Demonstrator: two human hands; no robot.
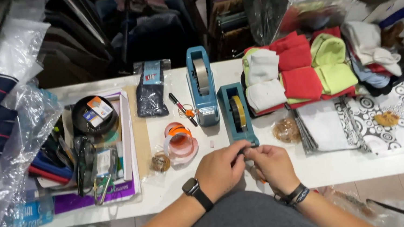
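Beyond both hands, white table (171,190) crowded edge to edge. Right of right hand (275,164): folded socks (310,71) in red, green, white, stacked in rows, probably for sorting. Just ahead of fingertips: small teal tape dispenser (236,115), cutter end turned toward body, within easy reach. Left hand (219,169), smartwatch (190,187) on wrist, pinched narrow against right; both closed on something small at dispenser's near end, likely tape; item itself not discernible.

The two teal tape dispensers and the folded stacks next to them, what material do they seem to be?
The teal tape dispensers look like hard moulded plastic, smooth with a slight sheen. The folded stacks seem to be soft knitted or terry cloth: matte, thick, with rounded folds.
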